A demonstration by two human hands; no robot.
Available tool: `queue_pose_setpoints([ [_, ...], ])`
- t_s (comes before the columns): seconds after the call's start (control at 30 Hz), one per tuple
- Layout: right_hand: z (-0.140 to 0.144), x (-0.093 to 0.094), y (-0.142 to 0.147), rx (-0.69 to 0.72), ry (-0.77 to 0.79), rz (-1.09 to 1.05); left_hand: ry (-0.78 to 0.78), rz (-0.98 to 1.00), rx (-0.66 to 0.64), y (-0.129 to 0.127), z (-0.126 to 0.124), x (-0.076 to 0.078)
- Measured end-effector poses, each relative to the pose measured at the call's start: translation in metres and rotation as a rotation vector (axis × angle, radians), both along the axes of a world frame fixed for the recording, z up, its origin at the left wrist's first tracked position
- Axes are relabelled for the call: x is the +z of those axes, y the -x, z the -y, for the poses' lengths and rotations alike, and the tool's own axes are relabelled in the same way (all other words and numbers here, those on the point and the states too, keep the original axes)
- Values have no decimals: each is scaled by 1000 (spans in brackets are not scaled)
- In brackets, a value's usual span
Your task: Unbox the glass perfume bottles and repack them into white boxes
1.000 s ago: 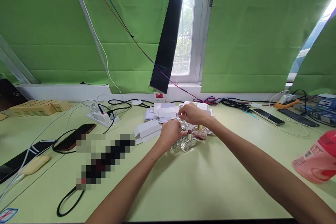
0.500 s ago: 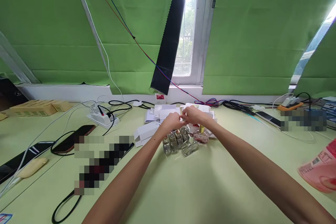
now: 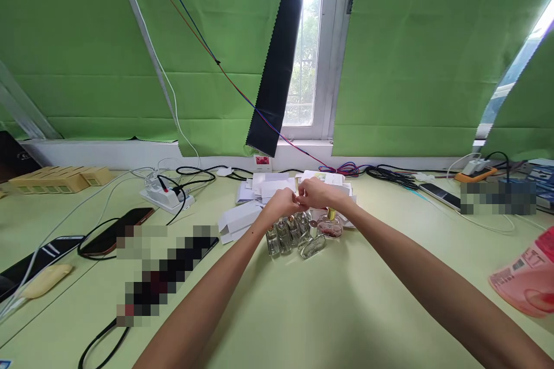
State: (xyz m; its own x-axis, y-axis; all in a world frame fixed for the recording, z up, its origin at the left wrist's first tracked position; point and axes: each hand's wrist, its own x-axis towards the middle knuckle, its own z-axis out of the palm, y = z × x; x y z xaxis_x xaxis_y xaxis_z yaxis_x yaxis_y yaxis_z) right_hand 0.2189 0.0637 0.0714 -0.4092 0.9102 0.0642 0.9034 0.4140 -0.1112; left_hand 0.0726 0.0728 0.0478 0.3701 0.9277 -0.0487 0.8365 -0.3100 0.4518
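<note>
My left hand (image 3: 280,205) and my right hand (image 3: 319,192) meet fingertip to fingertip just above a cluster of small clear glass perfume bottles (image 3: 285,234). Both hands have their fingers pinched together; whatever sits between them is too small to make out. One bottle (image 3: 312,247) lies on its side at the front. A round bottle with reddish liquid and a gold cap (image 3: 331,226) stands to the right, under my right wrist. A heap of small white cardboard boxes (image 3: 269,186) lies right behind the hands, and a flat folded box (image 3: 236,220) lies to the left.
The pale green table (image 3: 303,311) holds phones (image 3: 116,230) and black cables on the left, a white power strip (image 3: 163,197), tan boxes (image 3: 52,179) at far left, more cables and a phone (image 3: 439,196) at right, and a pink packet (image 3: 523,282) at the right edge.
My left hand has let go of the bottles and risen to meet my right hand above them. Several bottles now stand in a row, uncovered.
</note>
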Motion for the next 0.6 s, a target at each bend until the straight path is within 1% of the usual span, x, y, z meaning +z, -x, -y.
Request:
queue_pose_setpoints([
  [0.23, 3, -2, 3, 29, -31, -9, -72, 55, 45, 0, 2, -9],
  [0.37, 6, 9, 2, 78, -68, -54, -86, 63, 31, -1, 1, -9],
  [0.47, 4, 18, 0, 82, -115, -107, -82, 63, 8, -1, -2, -10],
  [0.53, 2, 20, -1, 77, -118, -130, -72, 62, -3, -1, -2, -10],
  [0.6, 0, 16, -3, 72, -98, -144, -58, 63, -10, 0, -1, -10],
])
